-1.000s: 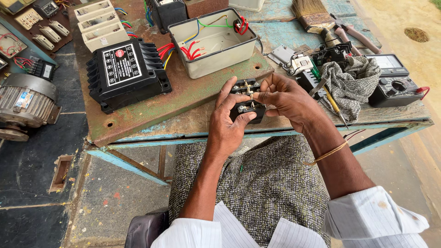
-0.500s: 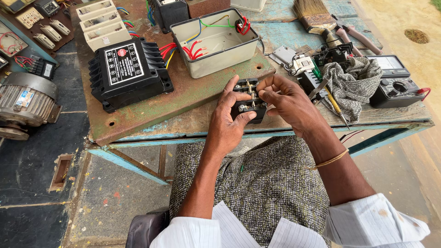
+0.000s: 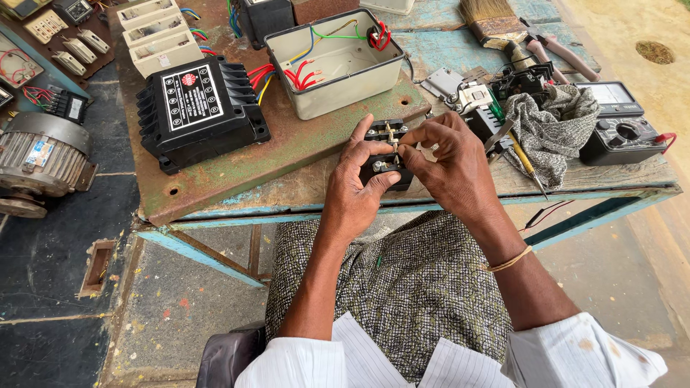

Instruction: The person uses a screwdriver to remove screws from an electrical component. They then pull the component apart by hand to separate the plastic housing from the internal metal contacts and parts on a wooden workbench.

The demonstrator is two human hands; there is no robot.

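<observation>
Far left on the floor: grey electric motor (image 3: pixel 39 162). On the rusty metal plate (image 3: pixel 287 144): black finned housing (image 3: pixel 201 108), then an open grey enclosure (image 3: pixel 338 61) with coloured wires inside. Left hand (image 3: pixel 356 190) grips the small black terminal block (image 3: pixel 384 162) at the bench's near edge, thumb on its front. Right hand (image 3: pixel 449 162) pinches a metal contact on the block's top. Further right: patterned rag (image 3: pixel 550 133), analogue multimeter (image 3: pixel 622 129).
</observation>
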